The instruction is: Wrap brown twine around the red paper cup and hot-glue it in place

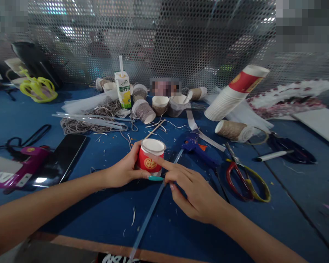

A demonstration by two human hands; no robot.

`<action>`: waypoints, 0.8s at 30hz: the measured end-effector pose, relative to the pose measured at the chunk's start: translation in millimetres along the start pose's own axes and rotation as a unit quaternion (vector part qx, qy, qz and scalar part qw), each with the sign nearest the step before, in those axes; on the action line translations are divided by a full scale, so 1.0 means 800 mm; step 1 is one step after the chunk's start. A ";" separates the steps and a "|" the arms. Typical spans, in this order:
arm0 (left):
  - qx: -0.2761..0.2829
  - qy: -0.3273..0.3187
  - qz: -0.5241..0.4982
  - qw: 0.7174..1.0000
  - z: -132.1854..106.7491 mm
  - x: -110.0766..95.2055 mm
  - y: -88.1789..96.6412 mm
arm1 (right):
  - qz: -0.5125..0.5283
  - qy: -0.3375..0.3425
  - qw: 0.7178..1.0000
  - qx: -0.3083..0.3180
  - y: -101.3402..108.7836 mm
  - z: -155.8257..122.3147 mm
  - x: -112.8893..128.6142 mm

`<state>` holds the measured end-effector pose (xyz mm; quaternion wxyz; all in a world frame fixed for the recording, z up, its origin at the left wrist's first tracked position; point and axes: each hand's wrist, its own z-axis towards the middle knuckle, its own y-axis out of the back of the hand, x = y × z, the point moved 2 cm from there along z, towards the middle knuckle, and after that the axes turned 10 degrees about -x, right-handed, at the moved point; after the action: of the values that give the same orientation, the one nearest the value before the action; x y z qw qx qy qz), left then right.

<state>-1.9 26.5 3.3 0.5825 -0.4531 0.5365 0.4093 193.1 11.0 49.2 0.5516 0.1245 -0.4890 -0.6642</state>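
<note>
A red and white paper cup (150,160) with a gold emblem stands upright in my left hand (123,168), which is wrapped around its left side. A grey cord appears to run around the rim. The thumb, with a long teal nail, lies across the cup's lower front. My right hand (193,191) reaches in from the right with its index finger stretched against the cup's upper side. Its other fingers are bent and apart, with nothing visible in them; the thumb is mostly hidden. A blue glue gun (199,148) with a long clear glue stick (148,217) lies beside the right hand.
Scissors (245,182) and a white pen (276,156) lie right. Behind are a leaning cup stack (226,100), cord-wrapped cups (144,111), a drink carton (123,91) and tangled grey cord (82,124). A phone (64,157) and purple glue gun (27,164) lie left.
</note>
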 end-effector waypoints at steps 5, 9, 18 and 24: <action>0.004 0.012 -0.010 1.000 0.000 0.000 -0.001 | -0.036 0.011 0.999 -0.024 -0.002 0.000 0.000; 0.005 0.020 -0.013 1.000 -0.001 -0.002 -0.003 | -0.049 0.011 0.998 -0.030 -0.001 -0.001 0.000; 0.000 -0.001 0.032 0.999 -0.001 -0.005 -0.003 | -0.076 0.030 0.997 -0.016 -0.005 -0.002 0.005; 0.001 -0.027 0.068 0.997 -0.001 -0.008 -0.002 | -0.074 0.001 0.997 -0.027 -0.004 -0.004 0.006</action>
<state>-1.1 25.1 10.1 0.5681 -0.4042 0.5506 0.4591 191.7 5.0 46.4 0.5042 0.1462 -0.4601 -0.7160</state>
